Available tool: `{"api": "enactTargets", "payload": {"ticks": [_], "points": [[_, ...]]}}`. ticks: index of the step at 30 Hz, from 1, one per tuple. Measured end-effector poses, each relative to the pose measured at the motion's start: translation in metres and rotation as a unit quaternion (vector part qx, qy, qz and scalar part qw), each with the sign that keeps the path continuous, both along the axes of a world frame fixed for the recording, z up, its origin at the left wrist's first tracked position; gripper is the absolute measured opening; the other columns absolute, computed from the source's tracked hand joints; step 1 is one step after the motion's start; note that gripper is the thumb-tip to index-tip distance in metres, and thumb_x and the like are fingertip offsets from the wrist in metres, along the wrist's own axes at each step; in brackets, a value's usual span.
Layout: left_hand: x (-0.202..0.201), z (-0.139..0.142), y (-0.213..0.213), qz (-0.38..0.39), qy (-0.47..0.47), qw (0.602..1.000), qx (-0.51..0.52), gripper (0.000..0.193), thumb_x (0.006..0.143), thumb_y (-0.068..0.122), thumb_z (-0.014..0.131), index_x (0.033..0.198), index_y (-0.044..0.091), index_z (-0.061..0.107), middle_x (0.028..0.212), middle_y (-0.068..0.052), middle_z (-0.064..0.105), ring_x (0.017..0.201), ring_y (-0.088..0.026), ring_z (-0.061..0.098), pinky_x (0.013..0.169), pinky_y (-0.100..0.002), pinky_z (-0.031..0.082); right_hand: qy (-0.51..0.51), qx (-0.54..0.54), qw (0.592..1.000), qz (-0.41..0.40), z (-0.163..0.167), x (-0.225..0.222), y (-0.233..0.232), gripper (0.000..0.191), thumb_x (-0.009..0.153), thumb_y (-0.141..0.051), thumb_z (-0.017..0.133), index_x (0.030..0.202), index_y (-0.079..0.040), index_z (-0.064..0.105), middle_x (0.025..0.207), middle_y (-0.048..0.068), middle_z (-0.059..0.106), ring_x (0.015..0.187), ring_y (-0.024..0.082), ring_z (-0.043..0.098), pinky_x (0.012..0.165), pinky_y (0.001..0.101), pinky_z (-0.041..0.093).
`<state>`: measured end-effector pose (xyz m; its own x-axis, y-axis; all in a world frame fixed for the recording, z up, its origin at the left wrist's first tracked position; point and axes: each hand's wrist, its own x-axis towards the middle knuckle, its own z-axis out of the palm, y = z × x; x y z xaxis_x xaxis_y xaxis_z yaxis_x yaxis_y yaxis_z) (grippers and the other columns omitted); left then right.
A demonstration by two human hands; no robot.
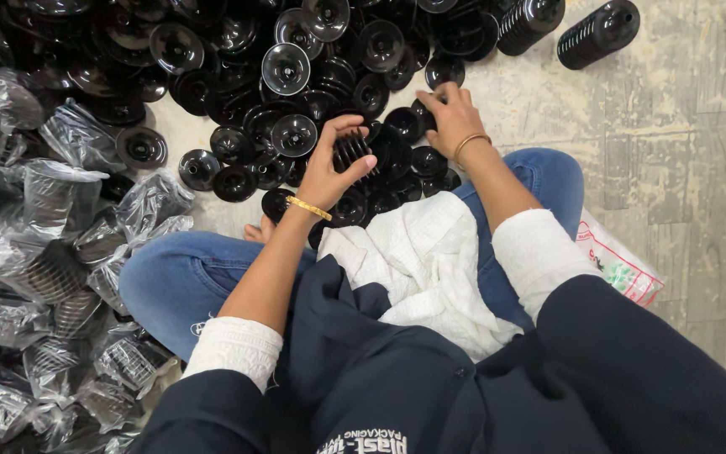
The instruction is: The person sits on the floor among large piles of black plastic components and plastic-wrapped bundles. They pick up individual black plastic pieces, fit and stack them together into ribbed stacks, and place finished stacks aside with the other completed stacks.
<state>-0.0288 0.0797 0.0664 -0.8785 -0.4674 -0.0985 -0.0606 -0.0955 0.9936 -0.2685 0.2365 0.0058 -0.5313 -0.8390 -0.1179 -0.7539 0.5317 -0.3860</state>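
This looks like a small packing workshop or factory floor. A big heap of identical black plastic discs (237, 76) covers the rough, stained concrete floor (674, 151), stacked columns of discs (598, 34) lie nearby, and many clear plastic bags of packed stacks (35, 277) pile up alongside.

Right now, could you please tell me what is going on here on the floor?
A person sits cross-legged on the bare concrete floor. Their left hand grips a small stack of round black plastic discs, while their right hand rests on the loose pile of the same black discs spread in front of them. Clear plastic bags packed with stacked discs lie at their left, and two unbagged black stacks lie farther off.
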Motion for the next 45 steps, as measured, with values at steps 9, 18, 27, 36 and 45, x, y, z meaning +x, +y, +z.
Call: {"api": "enactTargets", "payload": {"ticks": [9,18,27,36,45], "points": [[-0.005,-0.009,-0.001,-0.014,0.047,0.998,-0.029,0.063,0.086,0.018,0.087,0.136,0.010,0.050,0.127,-0.007,0.065,0.111,-0.013,0.064,0.101,-0.031,0.054,-0.011,-0.044,0.997,-0.056,-0.014,-0.004,0.015,0.059,0.073,-0.010,0.086,0.126,-0.011,0.061,0.128,0.017,0.048,0.118,0.042,0.046,0.103,0.0460,0.044],[-0.006,-0.008,-0.003,-0.012,0.044,0.999,-0.019,0.063,0.088,0.018,0.085,0.140,0.011,0.050,0.130,-0.006,0.064,0.119,-0.013,0.061,0.104,-0.030,0.052,-0.016,-0.029,0.985,-0.171,-0.013,-0.021,0.023,0.062,0.066,-0.021,0.094,0.116,-0.006,0.059,0.110,0.019,0.060,0.103,0.040,0.056,0.092,0.0465,0.048],[-0.008,-0.010,0.003,-0.036,0.047,0.998,-0.015,0.074,0.087,0.019,0.085,0.149,0.012,0.044,0.133,-0.009,0.061,0.124,-0.015,0.058,0.107,-0.031,0.049,-0.409,-0.316,0.847,-0.122,0.015,0.064,0.020,0.025,0.098,-0.002,0.072,0.123,0.003,0.073,0.110,0.003,0.076,0.095,0.006,0.067,0.087,0.0208,0.056],[-0.006,-0.011,0.003,-0.008,0.032,0.996,0.079,0.062,0.089,0.019,0.082,0.142,0.011,0.051,0.129,-0.007,0.065,0.115,-0.014,0.063,0.097,-0.029,0.057,-0.358,-0.327,0.874,0.017,0.066,0.122,0.015,0.047,0.092,0.010,0.053,0.139,0.004,0.059,0.136,0.012,0.066,0.123,0.014,0.061,0.105,0.0281,0.049],[-0.007,-0.020,-0.002,0.009,0.039,0.999,0.014,0.058,0.088,0.017,0.085,0.136,0.008,0.055,0.124,-0.006,0.066,0.113,-0.012,0.063,0.101,-0.029,0.054,0.034,-0.165,0.986,0.010,0.026,0.036,-0.017,0.052,0.077,-0.010,0.068,0.128,-0.001,0.069,0.116,0.022,0.074,0.097,0.033,0.073,0.087,0.0374,0.056]]}}
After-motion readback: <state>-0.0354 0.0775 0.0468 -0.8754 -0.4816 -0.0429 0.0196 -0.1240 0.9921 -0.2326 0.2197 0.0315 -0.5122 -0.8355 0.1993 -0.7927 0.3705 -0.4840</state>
